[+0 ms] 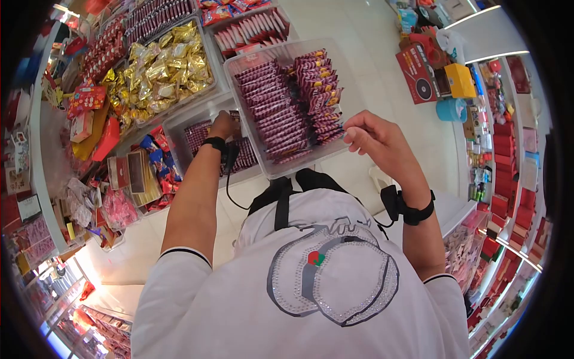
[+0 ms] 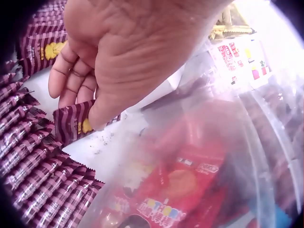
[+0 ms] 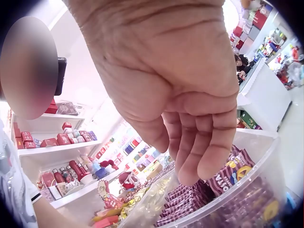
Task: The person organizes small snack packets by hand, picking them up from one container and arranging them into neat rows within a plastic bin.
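My left hand (image 1: 223, 125) reaches down into the lower clear bin (image 1: 174, 140), beside rows of purple striped snack packets (image 1: 197, 136). Between its thumb and fingers it pinches one purple striped packet (image 2: 71, 124) with a yellow figure on it. Packed rows of the same packets (image 2: 42, 190) stand to the left in the left wrist view. My right hand (image 1: 376, 139) hovers by the right rim of the upper clear bin (image 1: 281, 170), fingers loosely bent, holding nothing. That bin carries two long rows of purple packets (image 1: 278, 113).
A bin of gold-wrapped sweets (image 1: 170, 66) stands to the left, with red-and-white packets (image 1: 251, 33) behind. Blue and red packets (image 1: 158, 158) lie left of the lower bin. Rightward are a red box (image 1: 417, 73), a blue bucket (image 1: 449, 110) and stocked shelves (image 1: 505, 155).
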{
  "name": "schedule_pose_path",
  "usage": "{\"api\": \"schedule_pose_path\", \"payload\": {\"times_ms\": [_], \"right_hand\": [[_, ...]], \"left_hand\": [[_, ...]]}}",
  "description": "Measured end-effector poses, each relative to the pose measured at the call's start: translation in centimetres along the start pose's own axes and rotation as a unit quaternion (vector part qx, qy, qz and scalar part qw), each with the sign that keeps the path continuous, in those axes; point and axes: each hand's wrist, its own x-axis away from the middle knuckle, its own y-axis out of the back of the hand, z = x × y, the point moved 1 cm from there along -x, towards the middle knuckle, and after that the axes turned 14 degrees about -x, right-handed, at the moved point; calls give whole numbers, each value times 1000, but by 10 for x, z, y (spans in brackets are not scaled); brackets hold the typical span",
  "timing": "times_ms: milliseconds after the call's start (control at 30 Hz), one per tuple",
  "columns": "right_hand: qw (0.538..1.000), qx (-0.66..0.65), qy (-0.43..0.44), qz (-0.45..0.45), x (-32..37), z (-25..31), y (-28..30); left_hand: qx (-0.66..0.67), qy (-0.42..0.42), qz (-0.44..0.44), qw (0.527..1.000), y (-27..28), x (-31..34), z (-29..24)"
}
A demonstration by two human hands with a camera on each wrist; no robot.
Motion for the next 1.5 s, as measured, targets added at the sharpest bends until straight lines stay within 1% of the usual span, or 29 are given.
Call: {"api": "schedule_pose_path", "payload": {"times_ms": [33,100,133,233,300,333,433,533,567,633,767,867,900,967,1000,1067,1100,1167,1200,1267,1300,1400,1467,1500], "right_hand": [[1000,3,7,9,-3,2,-1],[1000,6,17,20,-9,9,-4],[1000,4,21,22,-13,14,-7],[998,-2,47,49,-26,21,-10],[995,1,69,70,-37,25,-11],[993,8,81,81,-42,28,-13],[985,26,125,112,-60,31,-23],[975,52,160,144,-69,41,-38],[971,62,169,155,-72,44,-44],[959,76,214,168,-72,48,-55],[934,80,284,200,-74,48,-66],[910,141,315,229,-81,42,-62],[914,136,305,231,-82,40,-61],[921,125,285,235,-82,37,-59],[934,105,238,246,-83,36,-56],[951,66,146,264,-84,33,-48],[957,43,116,263,-85,31,-45],[964,-3,56,262,-85,26,-40],[964,-4,46,262,-85,25,-37],[965,-5,27,263,-85,25,-34],[966,-16,33,254,-85,25,-33],[971,-45,53,229,-83,23,-32],[972,-57,79,213,-83,25,-31],[970,-34,130,204,-84,24,-30]], "left_hand": [[-6,28,2,1000,14,9,-11],[-16,86,6,996,71,43,-52],[9,81,21,996,102,65,-70],[140,128,-44,981,148,112,-77],[323,124,-79,935,173,149,-92],[411,120,-95,898,185,166,-103],[502,97,-177,841,219,210,-146],[550,39,-157,819,227,230,-180],[568,34,-140,810,226,234,-193],[604,23,-101,791,219,241,-221],[652,15,7,758,211,247,-255],[639,17,38,768,204,246,-261],[636,16,51,770,202,245,-262],[616,30,42,786,203,248,-265],[606,37,37,794,204,248,-266],[576,68,-26,814,204,247,-268],[559,83,-58,823,204,247,-268],[558,58,-62,826,204,248,-264],[557,47,-65,827,204,249,-263],[464,38,-75,882,203,251,-266],[416,34,-80,905,202,251,-268],[437,11,-122,891,199,250,-274],[505,0,-128,853,203,251,-285],[538,-6,-132,833,206,252,-289]]}}
